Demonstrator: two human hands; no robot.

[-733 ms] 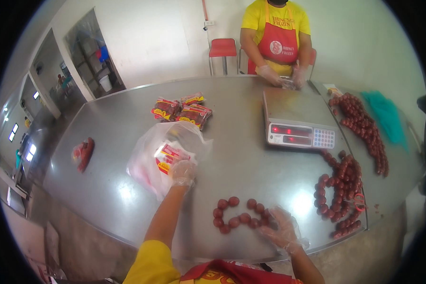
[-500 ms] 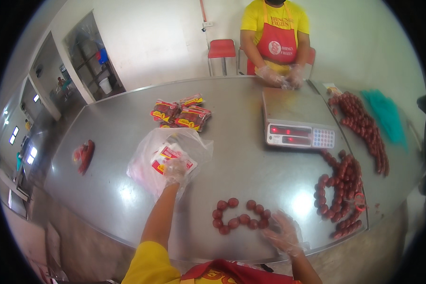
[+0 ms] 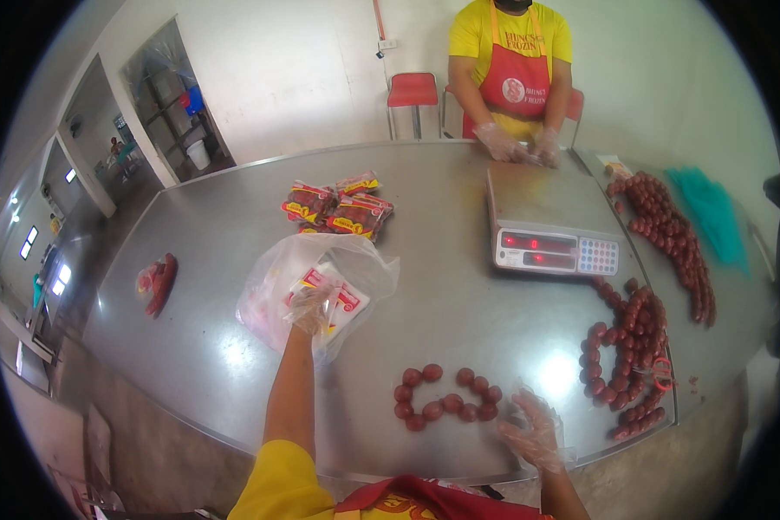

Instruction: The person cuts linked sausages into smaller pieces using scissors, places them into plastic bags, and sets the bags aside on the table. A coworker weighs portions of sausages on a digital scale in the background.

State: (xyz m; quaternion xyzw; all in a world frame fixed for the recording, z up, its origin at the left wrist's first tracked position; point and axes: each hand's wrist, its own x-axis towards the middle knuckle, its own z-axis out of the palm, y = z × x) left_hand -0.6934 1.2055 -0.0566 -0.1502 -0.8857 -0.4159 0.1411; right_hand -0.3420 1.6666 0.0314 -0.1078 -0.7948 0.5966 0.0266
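My left hand, in a clear plastic glove, reaches into a large translucent plastic bag. Its fingers are closed on a flat white, red and yellow printed pouch from the stack inside; the fingertips are partly blurred. Gloved too, my right hand is open with fingers spread, holding nothing. It hovers at the right end of a short chain of round red sausages, which lies in a curving line on the metal table.
Filled sausage packs lie beyond the bag. A digital scale stands far right, with piled sausage links and red-handled scissors nearer. More links and a green plastic bag lie beyond. A co-worker stands opposite.
My left hand has shifted the printed pouch slightly right and toward me within the bag. My right hand's fingers have lifted a little away from the sausage chain.
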